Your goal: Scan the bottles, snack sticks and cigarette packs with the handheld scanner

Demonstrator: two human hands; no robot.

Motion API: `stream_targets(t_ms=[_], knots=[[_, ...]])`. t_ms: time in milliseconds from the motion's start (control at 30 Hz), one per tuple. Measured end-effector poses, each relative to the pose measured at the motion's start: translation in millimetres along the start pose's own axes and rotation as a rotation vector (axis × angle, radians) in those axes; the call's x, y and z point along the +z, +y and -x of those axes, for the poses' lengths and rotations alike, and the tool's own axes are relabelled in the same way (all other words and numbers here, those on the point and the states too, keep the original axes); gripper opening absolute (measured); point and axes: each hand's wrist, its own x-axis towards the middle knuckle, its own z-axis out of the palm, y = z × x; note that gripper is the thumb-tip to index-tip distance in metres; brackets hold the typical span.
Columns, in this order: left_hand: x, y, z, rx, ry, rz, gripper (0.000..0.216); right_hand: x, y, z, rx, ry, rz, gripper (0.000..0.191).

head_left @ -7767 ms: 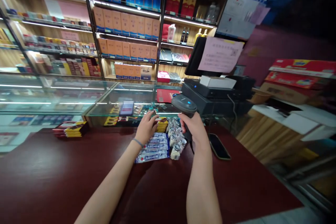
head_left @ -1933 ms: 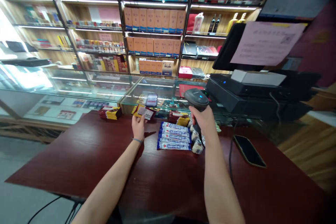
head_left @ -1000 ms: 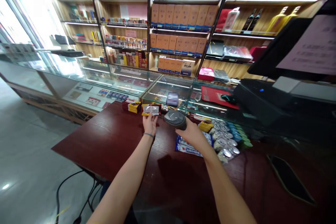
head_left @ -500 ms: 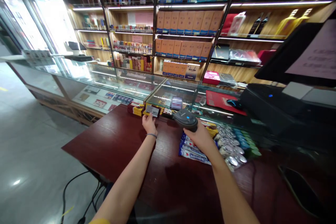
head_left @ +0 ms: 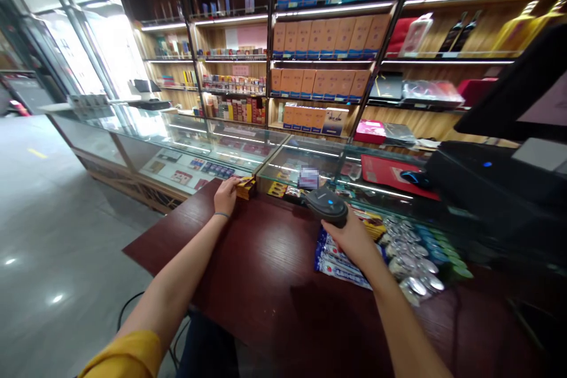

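My right hand (head_left: 357, 239) is wrapped around the handle of a dark barcode scanner (head_left: 328, 205), its head pointing left and away over the table. At the table's far left edge, my left hand (head_left: 225, 196) has its fingers closed on the near-left end of a stack of yellow and dark flat packets (head_left: 246, 188). Its fingertips are partly hidden, so how many packets they grip is unclear. Beneath and beside the right forearm lie blue and white long packets (head_left: 339, 269), with yellow packets (head_left: 374, 228) behind them.
Silver-topped round containers (head_left: 414, 283) and green-topped ones (head_left: 460, 269) stand in rows on the right. A glass display counter (head_left: 283, 150) borders the dark red table (head_left: 257, 283). The black monitor (head_left: 500, 88) looms at the right, with a mouse (head_left: 416, 178) on a red mat (head_left: 381, 176).
My left hand has moved left and turned, from holding a packet with its barcode side showing to gripping at the stack. The scanner stays in my right hand; the view has shifted slightly.
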Motion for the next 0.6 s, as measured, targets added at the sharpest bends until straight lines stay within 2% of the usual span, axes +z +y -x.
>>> stream_targets(t_ms=[133,267,433,600], knots=[[-10.2,-10.6,-6.7,0.048,-0.17,-0.04,0.023,3.1,3.9,-2.6,0.01,-0.036,-0.016,0.042],[-11.2,-10.3,-11.5,0.039,-0.273,0.038,0.02,6.1,6.3,-3.6,0.02,-0.043,-0.005,0.042],[-5.0,-11.1,-17.9,0.019,-0.311,0.029,0.018,7.8,3.4,-2.7,0.04,-0.043,-0.011,0.044],[0.9,-16.9,-23.5,0.061,-0.362,-0.059,0.032,7.8,-2.7,-0.6,0.05,-0.029,-0.015,0.042]])
